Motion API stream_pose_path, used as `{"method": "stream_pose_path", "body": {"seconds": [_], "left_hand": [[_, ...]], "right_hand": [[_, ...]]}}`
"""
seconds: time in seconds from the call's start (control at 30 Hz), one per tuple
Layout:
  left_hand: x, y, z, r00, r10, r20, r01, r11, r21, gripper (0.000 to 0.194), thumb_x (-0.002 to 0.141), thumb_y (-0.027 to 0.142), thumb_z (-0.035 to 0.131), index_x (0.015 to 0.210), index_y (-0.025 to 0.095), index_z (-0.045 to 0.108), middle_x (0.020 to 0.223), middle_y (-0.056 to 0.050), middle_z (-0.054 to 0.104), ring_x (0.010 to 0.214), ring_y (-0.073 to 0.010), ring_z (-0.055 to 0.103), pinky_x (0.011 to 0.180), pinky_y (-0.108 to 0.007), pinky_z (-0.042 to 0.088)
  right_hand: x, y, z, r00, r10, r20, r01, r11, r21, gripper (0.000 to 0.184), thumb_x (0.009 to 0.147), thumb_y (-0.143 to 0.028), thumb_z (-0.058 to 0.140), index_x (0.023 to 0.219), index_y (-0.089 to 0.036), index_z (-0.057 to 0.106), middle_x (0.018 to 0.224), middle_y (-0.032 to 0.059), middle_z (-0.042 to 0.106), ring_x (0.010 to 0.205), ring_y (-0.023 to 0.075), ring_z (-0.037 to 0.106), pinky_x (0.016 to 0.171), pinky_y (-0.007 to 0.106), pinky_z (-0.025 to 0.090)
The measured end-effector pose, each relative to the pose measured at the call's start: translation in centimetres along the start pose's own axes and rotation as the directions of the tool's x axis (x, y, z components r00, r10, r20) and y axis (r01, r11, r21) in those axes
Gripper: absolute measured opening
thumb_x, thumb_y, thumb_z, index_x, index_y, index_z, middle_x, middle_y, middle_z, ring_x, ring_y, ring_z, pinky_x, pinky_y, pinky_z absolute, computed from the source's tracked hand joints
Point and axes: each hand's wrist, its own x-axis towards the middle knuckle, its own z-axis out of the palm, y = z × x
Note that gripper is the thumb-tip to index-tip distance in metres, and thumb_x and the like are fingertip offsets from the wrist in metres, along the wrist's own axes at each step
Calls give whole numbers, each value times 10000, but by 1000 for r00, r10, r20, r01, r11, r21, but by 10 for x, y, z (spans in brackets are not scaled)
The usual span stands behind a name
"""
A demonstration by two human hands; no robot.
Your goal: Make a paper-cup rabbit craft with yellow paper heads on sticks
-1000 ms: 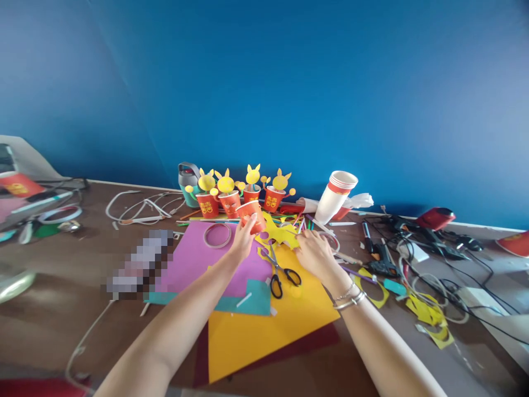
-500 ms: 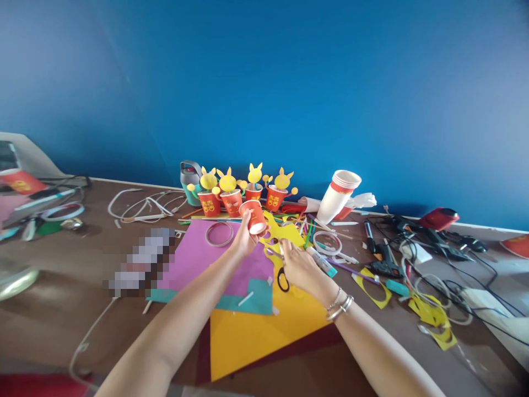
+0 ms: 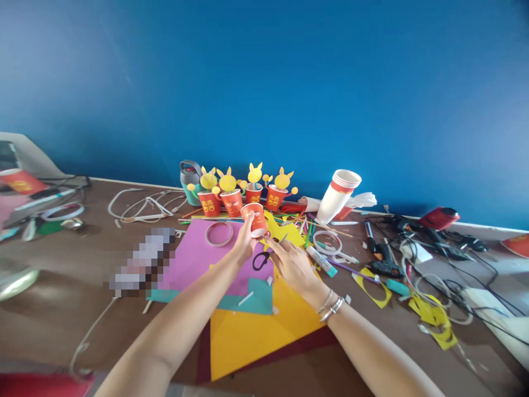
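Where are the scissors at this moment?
In the head view, centre: the scissors are in the right hand, over the purple sheet, just below the red paper cup held by the left hand.

A deep blue wall [image 3: 289, 82] fills the upper half of the view, lit unevenly, paler toward the left. Below it runs a brown wooden desk [image 3: 61, 309], meeting the wall along a pale strip [image 3: 136, 185].
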Motion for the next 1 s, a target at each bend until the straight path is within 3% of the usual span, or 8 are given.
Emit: {"method": "stream_pose_path", "body": {"seconds": [0.43, 0.7, 0.87, 1.0], "left_hand": [[-1, -2, 2, 1000, -17, -15, 17, 1000, -23, 516, 688, 585, 693, 942, 156, 564, 622, -2, 612, 535, -150, 611, 609, -305, 531], [-4, -9, 4, 999, 31, -23, -30, 999, 14, 601, 647, 584, 734, 1033, 154, 569, 627, -4, 617, 519, -151, 613, 544, -277, 502], [-8, -11, 10, 998, -59, -26, 61, 996, 70, 589, 689, 578, 704, 1098, 178, 565, 600, 3, 607, 500, -155, 616, 512, -264, 496], [-9, -12, 12, 999, -50, -20, 51, 998, 48, 584, 726, 574, 670, 1156, 199, 542, 615, 14, 605, 521, -149, 620, 575, -280, 530]], "right_hand": [[0, 3, 17, 1000, 17, -12, -18, 991, -129, 472, 954, -150, 420, 1404, -285, 469, 1002, 98, 665, 939, 218, 603, 797, 307, 481], [-1, -1, 23, 996, 84, 2, -83, 993, -87, 495, 943, -141, 396, 1418, -266, 452, 1000, 110, 668, 906, 208, 622, 769, 296, 509], [3, 1, 23, 994, 106, -19, -107, 993, -45, 480, 945, -155, 417, 1411, -259, 459, 1044, 106, 675, 932, 207, 628, 793, 296, 504], [3, -3, 14, 997, 81, -12, -82, 990, -115, 467, 943, -163, 426, 1398, -251, 478, 1000, 109, 684, 944, 220, 618, 797, 302, 492]]}}
